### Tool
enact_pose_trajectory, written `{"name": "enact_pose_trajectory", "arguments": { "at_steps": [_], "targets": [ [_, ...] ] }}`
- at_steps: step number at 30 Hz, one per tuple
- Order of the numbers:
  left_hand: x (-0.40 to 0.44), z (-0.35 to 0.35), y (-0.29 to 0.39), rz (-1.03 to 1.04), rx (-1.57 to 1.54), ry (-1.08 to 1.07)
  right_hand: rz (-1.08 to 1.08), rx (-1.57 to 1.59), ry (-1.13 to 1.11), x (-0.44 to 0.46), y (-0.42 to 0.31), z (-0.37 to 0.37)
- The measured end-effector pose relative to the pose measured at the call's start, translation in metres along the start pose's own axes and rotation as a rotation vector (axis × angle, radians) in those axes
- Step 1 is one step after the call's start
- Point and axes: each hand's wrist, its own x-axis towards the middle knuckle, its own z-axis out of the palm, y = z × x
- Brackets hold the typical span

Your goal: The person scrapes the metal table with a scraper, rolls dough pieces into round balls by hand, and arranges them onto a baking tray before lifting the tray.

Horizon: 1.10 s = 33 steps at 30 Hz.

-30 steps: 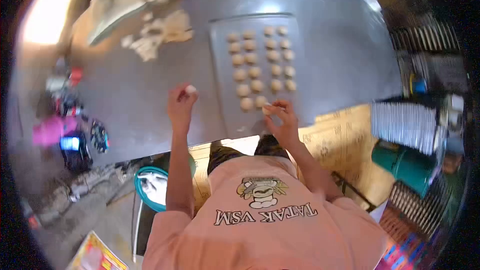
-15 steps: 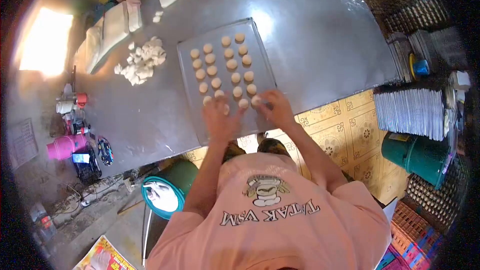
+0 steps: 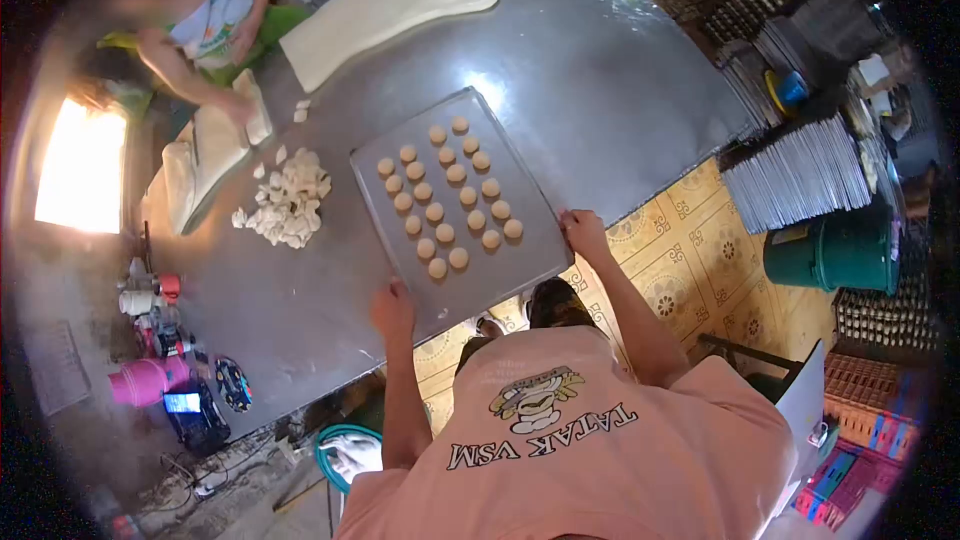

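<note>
A flat metal tray point(image 3: 510, 281) lies at an angle on the grey table, its near corner towards the person's body. Rows of round dough balls point(image 3: 458, 258) sit on it. My left hand point(image 3: 393, 308) is closed on the tray's left edge. At the right edge, my right hand point(image 3: 582, 230) grips the rim with fingers and thumb. A heap of cut dough pieces point(image 3: 290, 202) lies left of the tray.
A co-worker point(image 3: 215, 30) stands at the far left, a hand on a dough slab point(image 3: 215, 140). A long dough sheet point(image 3: 390, 15) lies at the back. Stacked trays point(image 3: 800, 175) and a green bin point(image 3: 835, 252) stand to the right.
Both hands have left the dough balls and moved apart to the tray's side edges. The co-worker has come further into view.
</note>
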Motion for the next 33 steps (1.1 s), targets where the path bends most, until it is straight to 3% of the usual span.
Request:
{"name": "enact_pose_trajectory", "arguments": {
  "at_steps": [2,4,5,7,8,10,11,13,14,16,17,18,20,22,24,26,27,29,31,33],
  "targets": [
    [0.002,0.009,-0.006,-0.035,-0.037,0.03,0.011,0.05,0.007,-0.001,0.0,0.008],
    [0.004,0.019,-0.016,0.058,-0.017,0.068,-0.217,0.141,0.173,-0.007,-0.005,0.024],
    [0.003,0.021,-0.016,0.102,-0.008,0.08,-0.202,0.149,0.202,-0.011,-0.011,0.023],
    [0.0,0.012,-0.001,0.183,-0.334,0.386,-0.194,0.16,0.175,-0.014,-0.022,0.01],
    [0.001,0.002,0.014,0.215,-0.34,0.37,-0.174,0.16,0.205,-0.012,-0.02,0.001],
    [0.0,-0.028,0.043,0.108,-0.329,0.155,0.015,0.231,0.041,-0.011,-0.015,-0.013],
    [0.002,-0.033,0.061,0.121,-0.333,0.151,0.02,0.232,0.055,-0.005,0.002,-0.018],
    [0.004,-0.033,0.098,0.109,-0.301,-0.13,-0.128,0.278,0.22,0.006,0.053,-0.027],
    [0.002,-0.022,0.121,0.121,-0.293,-0.135,-0.118,0.285,0.231,0.012,0.073,-0.043],
    [-0.002,0.011,0.164,0.179,-0.387,-0.232,0.05,0.172,0.315,0.029,0.114,-0.081],
    [0.01,0.065,0.153,0.152,-0.622,-0.364,0.055,0.144,0.457,0.035,0.129,-0.102],
    [0.0,0.072,0.191,0.352,-0.601,-0.301,0.055,0.111,0.6,0.042,0.14,-0.128],
    [-0.002,0.124,0.235,0.266,-0.546,-0.368,0.114,0.249,0.708,0.047,0.156,-0.177],
    [-0.004,0.162,0.288,0.408,-0.527,-0.347,0.196,0.25,0.707,0.036,0.162,-0.217],
    [-0.015,0.171,0.356,0.373,-0.619,-0.358,0.265,0.248,0.708,0.03,0.184,-0.235],
    [0.008,0.255,0.371,0.34,-0.708,-0.501,0.162,0.465,0.778,0.016,0.218,-0.224],
    [0.004,0.247,0.396,0.34,-0.714,-0.501,0.158,0.461,0.779,0.009,0.219,-0.221],
    [-0.014,0.223,0.437,0.246,-0.927,-0.799,0.231,0.653,0.707,-0.004,0.224,-0.213],
    [-0.027,0.198,0.45,0.238,-0.906,-0.918,0.159,0.648,0.672,0.002,0.256,-0.198],
    [-0.039,0.169,0.452,0.225,-0.879,-1.034,0.654,1.023,0.382,0.013,0.252,-0.199]
  ]
}}
